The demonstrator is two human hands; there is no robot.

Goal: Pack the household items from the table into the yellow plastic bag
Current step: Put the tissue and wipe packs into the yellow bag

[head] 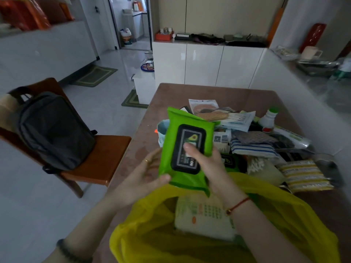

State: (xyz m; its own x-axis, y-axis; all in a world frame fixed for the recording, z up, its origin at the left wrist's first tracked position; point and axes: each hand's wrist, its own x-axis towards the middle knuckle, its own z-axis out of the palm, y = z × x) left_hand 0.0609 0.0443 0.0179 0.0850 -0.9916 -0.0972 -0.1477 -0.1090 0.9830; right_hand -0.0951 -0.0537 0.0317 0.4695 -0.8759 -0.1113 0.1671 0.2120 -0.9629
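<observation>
While it hangs over the open mouth of the yellow plastic bag (284,215), item one, a green wet-wipe pack (176,118), stands upright between both my hands, lifted off the table (209,92). Left hand (140,179): thumb pressed on the lower left corner of the front, fingers curled behind the left edge. Right hand (209,164): thumb laid across the black flip lid (191,133), fingers wrapped behind the right side. Handling, as I judge it: soft film pouch, fairly weighty for its size from the damp sheets, yields under pressure, glossy and probably a little slippery; not fragile, though the rigid lid could pop open if squeezed or levered. Best hold, in my estimate: across the body by the two long edges, palm behind, thumb kept off the lid's catch; the crimped end seams are poor grips and would let it swing. Destination: the bag, where a flat white pack (203,215) already lies inside; I would lay this one flat on top. Remaining stock on the table: a second green pack (229,160), a blue-striped cloth (252,148), a white bottle with green cap (268,118), assorted packets.
</observation>
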